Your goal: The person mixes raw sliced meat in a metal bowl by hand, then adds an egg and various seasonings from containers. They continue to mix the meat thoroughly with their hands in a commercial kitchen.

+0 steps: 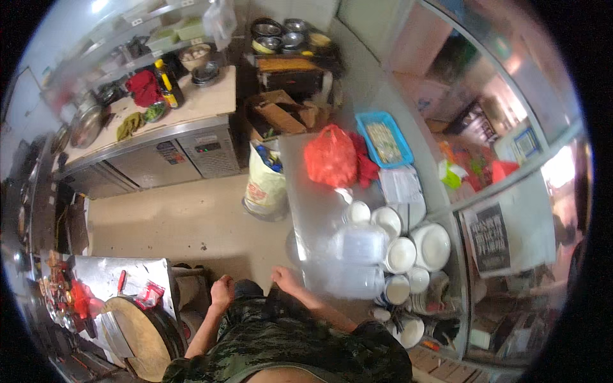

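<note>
My left hand [222, 290] hangs before my body with its fingers curled, and I see nothing in it. Also curled, with nothing visible inside, my right hand [285, 279] is close to the edge of a steel table [306, 210]. On that table are stacked clear plastic containers [361, 244] and several stacks of white bowls [400, 255]. Left of my left hand, a cleaver [116, 335] lies across a round wooden chopping block [143, 335]. Neither hand touches these things.
A red plastic bag [331, 155] and a blue basket [384, 139] sit farther along the table. A full white bag [264, 186] stands on the floor at its corner. Ahead left is a steel refrigerated counter [158, 163] with a sauce bottle [168, 85]. A red-handled tool [122, 282] lies near the block.
</note>
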### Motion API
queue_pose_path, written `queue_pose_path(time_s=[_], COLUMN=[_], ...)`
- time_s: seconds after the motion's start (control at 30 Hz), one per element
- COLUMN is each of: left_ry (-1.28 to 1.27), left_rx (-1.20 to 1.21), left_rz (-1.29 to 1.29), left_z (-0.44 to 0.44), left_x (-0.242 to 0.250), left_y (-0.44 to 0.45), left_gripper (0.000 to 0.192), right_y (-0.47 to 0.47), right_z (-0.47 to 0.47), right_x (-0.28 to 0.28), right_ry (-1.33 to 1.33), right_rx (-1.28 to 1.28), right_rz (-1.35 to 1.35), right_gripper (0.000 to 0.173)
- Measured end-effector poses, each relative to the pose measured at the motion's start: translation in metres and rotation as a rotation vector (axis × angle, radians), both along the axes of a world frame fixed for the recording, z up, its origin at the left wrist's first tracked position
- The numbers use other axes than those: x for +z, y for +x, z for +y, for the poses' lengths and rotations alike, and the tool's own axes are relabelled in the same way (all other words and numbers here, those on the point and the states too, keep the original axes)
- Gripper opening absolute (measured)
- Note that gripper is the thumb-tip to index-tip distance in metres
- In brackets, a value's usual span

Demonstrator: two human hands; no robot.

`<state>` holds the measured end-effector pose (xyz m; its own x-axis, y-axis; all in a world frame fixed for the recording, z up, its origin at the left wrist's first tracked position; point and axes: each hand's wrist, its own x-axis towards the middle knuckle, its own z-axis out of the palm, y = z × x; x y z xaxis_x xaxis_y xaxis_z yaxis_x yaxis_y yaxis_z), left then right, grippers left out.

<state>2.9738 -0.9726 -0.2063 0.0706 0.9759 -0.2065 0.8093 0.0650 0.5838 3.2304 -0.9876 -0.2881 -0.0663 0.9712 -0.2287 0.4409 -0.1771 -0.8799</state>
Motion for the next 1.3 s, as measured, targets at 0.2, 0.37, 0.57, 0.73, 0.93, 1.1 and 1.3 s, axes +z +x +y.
queue_pose_path(time_s=[0.2, 0.37, 0.57, 0.73, 0.93, 1.1, 1.3], left_ry=[-0.066, 0.047, 0.095, 0.06, 0.018, -0.136, -0.285], left_rx=[-0.124, -0.184, -0.252, -0.21, 0.007, 0.174, 0.116], left_rz=[0.136, 0.033, -0.109, -0.102, -0.096, -0.088, 0.021], left_z=[0.093, 0.228, 0.386, 0.49, 0.547, 0.532, 0.522], left_x=[0.003, -0.009, -0.03, -0.03, -0.047, -0.057, -0.054], left_y=[0.023, 0.037, 0.01, -0.048, -0.152, -0.205, -0.185], left_gripper=[0.025, 0.016, 0.013, 0.011, 0.005, 0.014, 0.013], right_y=[0.001, 0.02, 0.002, -0.058, -0.095, -0.102, -0.098], right_z=[0.108, 0.162, 0.28, 0.402, 0.482, 0.495, 0.506], right_x=[0.001, -0.029, -0.025, 0.04, 0.066, 0.047, -0.001], right_ry=[-0.044, -0.264, 0.109, -0.174, -0.334, -0.331, -0.237], right_rx=[-0.099, -0.149, -0.033, -0.129, -0.014, -0.053, 0.024], right_rz=[0.32, 0.332, -0.327, 0.2, 0.024, 0.057, 0.102], right_gripper=[0.019, 0.024, 0.026, 0.03, 0.037, 0.037, 0.033])
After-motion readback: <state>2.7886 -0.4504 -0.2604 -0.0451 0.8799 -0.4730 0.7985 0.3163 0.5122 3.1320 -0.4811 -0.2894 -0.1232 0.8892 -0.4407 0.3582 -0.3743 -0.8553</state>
